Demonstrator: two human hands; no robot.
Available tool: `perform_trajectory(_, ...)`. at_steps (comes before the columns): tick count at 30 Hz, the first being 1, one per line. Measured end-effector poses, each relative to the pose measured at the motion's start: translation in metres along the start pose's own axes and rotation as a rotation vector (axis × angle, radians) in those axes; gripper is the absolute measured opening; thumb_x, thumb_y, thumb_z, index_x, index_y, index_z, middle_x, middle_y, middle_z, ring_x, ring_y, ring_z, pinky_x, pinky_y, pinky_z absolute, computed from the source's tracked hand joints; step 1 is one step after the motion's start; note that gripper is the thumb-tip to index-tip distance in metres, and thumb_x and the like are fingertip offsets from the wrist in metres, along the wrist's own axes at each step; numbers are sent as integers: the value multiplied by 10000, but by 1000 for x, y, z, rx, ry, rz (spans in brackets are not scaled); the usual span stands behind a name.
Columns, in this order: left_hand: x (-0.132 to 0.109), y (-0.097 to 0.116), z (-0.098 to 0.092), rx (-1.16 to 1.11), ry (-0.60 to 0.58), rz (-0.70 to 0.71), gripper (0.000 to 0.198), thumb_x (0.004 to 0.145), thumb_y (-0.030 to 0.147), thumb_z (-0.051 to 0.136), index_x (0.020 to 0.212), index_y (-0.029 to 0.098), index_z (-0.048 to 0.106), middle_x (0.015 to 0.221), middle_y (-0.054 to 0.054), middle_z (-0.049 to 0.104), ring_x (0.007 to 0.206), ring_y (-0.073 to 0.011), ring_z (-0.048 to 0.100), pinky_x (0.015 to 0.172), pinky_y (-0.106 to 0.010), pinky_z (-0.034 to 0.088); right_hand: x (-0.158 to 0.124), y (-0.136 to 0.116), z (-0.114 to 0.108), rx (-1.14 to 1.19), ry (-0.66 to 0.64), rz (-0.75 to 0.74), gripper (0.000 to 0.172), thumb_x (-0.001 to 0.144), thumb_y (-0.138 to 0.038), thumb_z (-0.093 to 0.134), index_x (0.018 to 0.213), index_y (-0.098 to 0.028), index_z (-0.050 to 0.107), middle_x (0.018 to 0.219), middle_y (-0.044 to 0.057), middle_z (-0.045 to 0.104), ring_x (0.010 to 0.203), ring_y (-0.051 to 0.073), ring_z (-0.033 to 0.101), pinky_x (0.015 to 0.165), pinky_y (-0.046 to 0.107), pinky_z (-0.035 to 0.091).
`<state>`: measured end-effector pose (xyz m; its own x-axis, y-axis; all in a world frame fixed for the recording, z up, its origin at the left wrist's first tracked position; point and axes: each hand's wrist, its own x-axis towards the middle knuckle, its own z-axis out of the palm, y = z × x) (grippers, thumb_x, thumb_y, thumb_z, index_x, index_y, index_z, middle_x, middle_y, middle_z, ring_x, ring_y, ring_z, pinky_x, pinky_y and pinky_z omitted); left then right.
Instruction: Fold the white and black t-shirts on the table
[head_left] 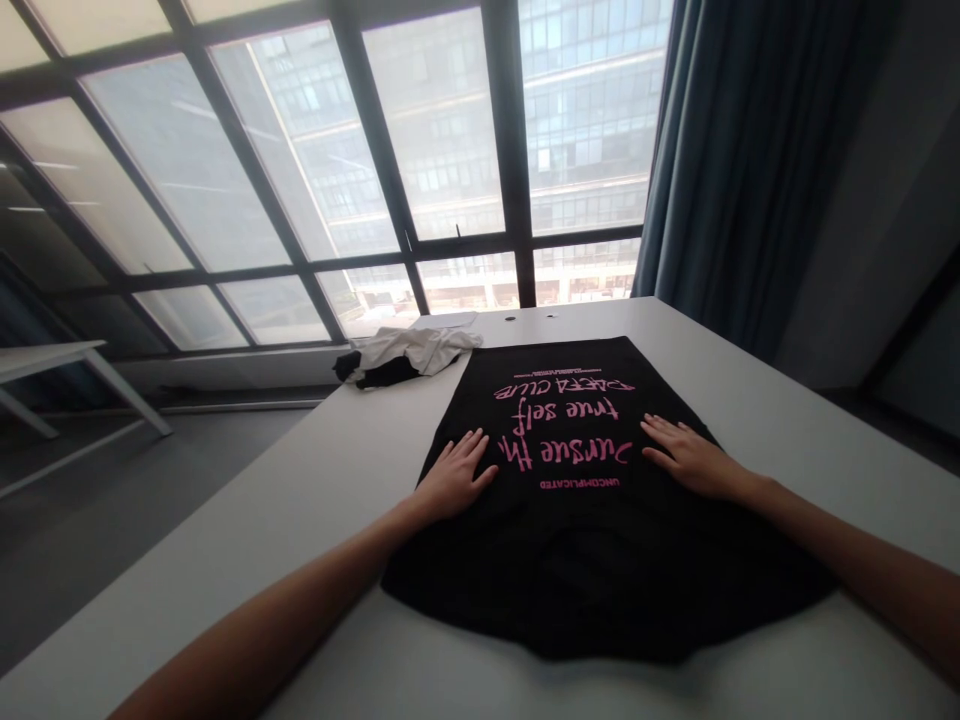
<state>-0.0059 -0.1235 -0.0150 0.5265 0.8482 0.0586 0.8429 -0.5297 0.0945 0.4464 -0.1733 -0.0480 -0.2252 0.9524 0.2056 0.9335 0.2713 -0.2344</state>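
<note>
A black T-shirt (570, 560) with pink lettering lies spread out on the white table (285, 510). Its print appears upside down from where I look. My left hand (456, 476) rests flat on the shirt's left side, fingers stretched out beside the lettering. On the opposite side my right hand (691, 458) also lies flat on the cloth, its fingers pointing inward toward the print. Neither hand grips the fabric.
A crumpled heap of white and black cloth (420, 352) sits at the table's far left edge. Small dark objects (510, 318) lie near the far edge. Another white table (52, 360) stands at left. Large windows and a blue curtain (727, 180) are beyond.
</note>
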Motion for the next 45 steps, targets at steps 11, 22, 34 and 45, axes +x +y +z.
perform_trajectory(11, 1, 0, 0, 9, -5, -12, 724, 1002, 605, 328, 1584, 176, 299, 1655, -85, 183, 1536, -263, 147, 1233, -476, 143, 0, -5, -4, -28, -57, -1, 774, 979, -676, 281, 1568, -177, 337, 1626, 124, 268, 1511, 291, 218, 1223, 541, 188)
perform_trajectory(22, 1, -2, 2, -1, 20, 5, 714, 1002, 613, 322, 1578, 191, 313, 1653, -90, 197, 1533, -269, 158, 1228, -479, 151, 0, -7, -6, -23, -36, -8, 741, 989, -662, 276, 1557, -194, 363, 1619, 128, 288, 1504, 294, 241, 1214, 553, 199)
perform_trajectory(34, 1, -2, 1, -9, 9, 5, 742, 995, 628, 319, 1586, 179, 297, 1656, -85, 182, 1536, -279, 139, 1230, -497, 142, 0, -7, -4, -59, 1, 13, 754, 991, -638, 285, 1571, -157, 327, 1628, 135, 258, 1512, 290, 219, 1216, 543, 208)
perform_trajectory(45, 2, -5, -6, -187, 49, -21, 716, 972, 587, 395, 1555, 173, 364, 1623, -102, 287, 1514, -273, 235, 1229, -481, 182, 1, -7, -5, -116, -26, 7, 703, 1002, -571, 313, 1542, -125, 381, 1610, 156, 300, 1502, 302, 249, 1205, 564, 231)
